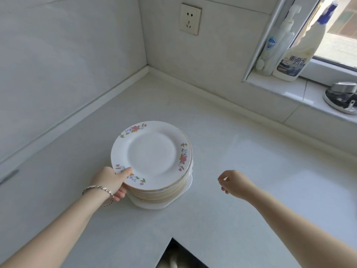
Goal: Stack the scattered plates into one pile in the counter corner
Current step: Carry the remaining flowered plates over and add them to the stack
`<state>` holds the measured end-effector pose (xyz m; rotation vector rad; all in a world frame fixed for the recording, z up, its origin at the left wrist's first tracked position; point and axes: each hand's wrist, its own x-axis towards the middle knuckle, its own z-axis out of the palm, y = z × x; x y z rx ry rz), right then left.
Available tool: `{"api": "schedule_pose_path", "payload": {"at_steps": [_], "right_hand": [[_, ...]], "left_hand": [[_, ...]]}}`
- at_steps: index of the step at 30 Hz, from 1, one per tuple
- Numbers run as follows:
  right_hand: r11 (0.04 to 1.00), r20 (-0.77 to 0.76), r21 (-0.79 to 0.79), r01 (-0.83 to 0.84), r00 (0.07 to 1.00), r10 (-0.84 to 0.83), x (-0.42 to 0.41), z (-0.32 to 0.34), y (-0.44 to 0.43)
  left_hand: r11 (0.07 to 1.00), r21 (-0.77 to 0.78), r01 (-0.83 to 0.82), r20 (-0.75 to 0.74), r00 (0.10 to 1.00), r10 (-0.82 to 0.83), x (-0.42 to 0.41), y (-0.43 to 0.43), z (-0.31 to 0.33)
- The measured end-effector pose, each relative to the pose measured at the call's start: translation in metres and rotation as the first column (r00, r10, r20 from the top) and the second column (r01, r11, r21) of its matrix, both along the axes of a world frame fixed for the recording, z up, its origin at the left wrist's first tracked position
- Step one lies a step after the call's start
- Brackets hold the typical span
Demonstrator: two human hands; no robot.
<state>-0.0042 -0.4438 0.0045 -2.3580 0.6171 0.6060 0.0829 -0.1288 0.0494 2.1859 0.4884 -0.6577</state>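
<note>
On the worktop (241, 171), the left hand (110, 182) clamps the heavy, breakable plate pile (154, 163) at its rim (lift from underneath); right hand (233, 183) loosely open, empty.

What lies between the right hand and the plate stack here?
Nothing: in the head view only bare white counter separates the empty right hand from the plate stack, which the left hand holds at its rim.

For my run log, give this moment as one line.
left hand: grip on plate stack edge | right hand: free, empty | stack: on counter, short of corner
</note>
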Motion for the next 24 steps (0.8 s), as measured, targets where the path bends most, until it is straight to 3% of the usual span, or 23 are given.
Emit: {"api": "schedule_pose_path", "payload": {"at_steps": [3,4,6,7,8,12,14,17,24], "right_hand": [[1.000,-0.009,-0.004,-0.014,1.000,0.014,0.003,-0.002,0.000],[1.000,-0.015,-0.005,-0.017,1.000,0.017,0.003,-0.002,0.000],[1.000,-0.024,-0.006,-0.020,1.000,0.020,0.004,-0.004,0.000],[1.000,-0.027,-0.005,-0.018,0.999,0.018,0.004,-0.005,-0.001],[1.000,-0.029,-0.003,-0.012,0.999,0.012,0.004,-0.005,-0.001],[0.998,-0.031,0.009,0.057,0.998,-0.057,-0.005,-0.008,-0.011],[0.994,-0.040,0.004,0.114,0.993,-0.113,-0.018,-0.008,-0.023],[0.975,-0.030,-0.005,0.223,0.974,-0.223,-0.050,-0.006,-0.047],[0.879,-0.024,-0.053,0.473,0.880,-0.475,-0.160,-0.001,-0.120]], "left_hand": [[0.977,0.183,0.109,-0.022,0.994,-0.106,0.002,-0.001,0.002],[0.933,0.308,0.187,-0.025,0.982,-0.188,0.001,-0.003,0.004],[0.705,0.626,0.335,-0.022,0.911,-0.413,0.000,-0.010,0.010],[0.616,0.703,0.354,0.001,0.867,-0.499,-0.001,-0.016,0.015],[0.592,0.723,0.356,0.049,0.828,-0.558,0.000,-0.024,0.019],[0.741,0.457,0.491,0.245,0.731,-0.636,0.000,-0.071,0.021],[0.730,0.362,0.580,0.280,0.679,-0.679,-0.007,-0.107,0.022],[0.635,0.277,0.721,0.259,0.580,-0.772,-0.020,-0.169,0.016],[0.357,0.066,0.932,0.037,0.355,-0.934,-0.078,-0.311,-0.008]]}}
